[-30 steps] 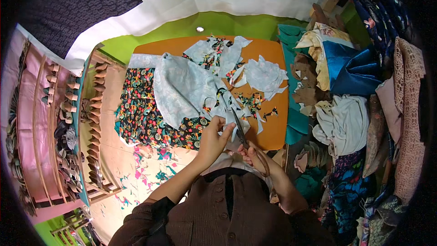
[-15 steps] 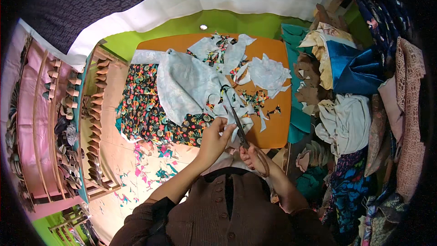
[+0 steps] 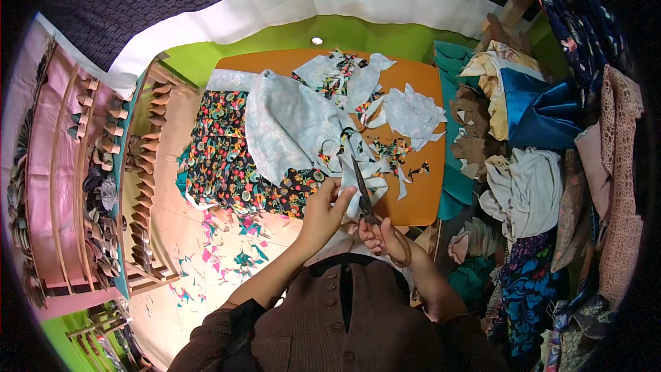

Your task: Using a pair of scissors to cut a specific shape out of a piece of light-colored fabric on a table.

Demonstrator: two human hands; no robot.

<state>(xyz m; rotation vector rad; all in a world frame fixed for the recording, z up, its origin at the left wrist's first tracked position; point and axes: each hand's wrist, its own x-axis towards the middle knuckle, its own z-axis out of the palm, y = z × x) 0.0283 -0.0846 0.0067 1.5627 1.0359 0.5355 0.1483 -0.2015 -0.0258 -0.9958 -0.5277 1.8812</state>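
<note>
My left hand [image 3: 321, 215] pinches a strip of pale-backed floral cloth [image 3: 349, 178] near the table's front edge. Closed around the handles of a pair of dark scissors [image 3: 362, 191] is my right hand [image 3: 385, 240], with one brown handle loop showing beside the fingers. The blades point away from me and lie against the cloth strip, just right of my left fingers. Whether they are parted is hard to make out. Beyond my hands, a large black floral fabric [image 3: 213, 145] is spread, its pale underside [image 3: 286, 120] folded upward.
Cut pieces [image 3: 413, 114] and floral scraps [image 3: 389, 150] lie on the orange table [image 3: 423, 196]. Shelves of shoe-shaped forms [image 3: 142, 200] stand at left. Heaped fabrics [image 3: 527, 189] crowd the right side. Coloured scraps [image 3: 248, 258] litter the floor at lower left.
The whole view has shifted slightly, so the table sits a little further right. My hands keep nearly the same pose, with the scissors still at the cloth strip.
</note>
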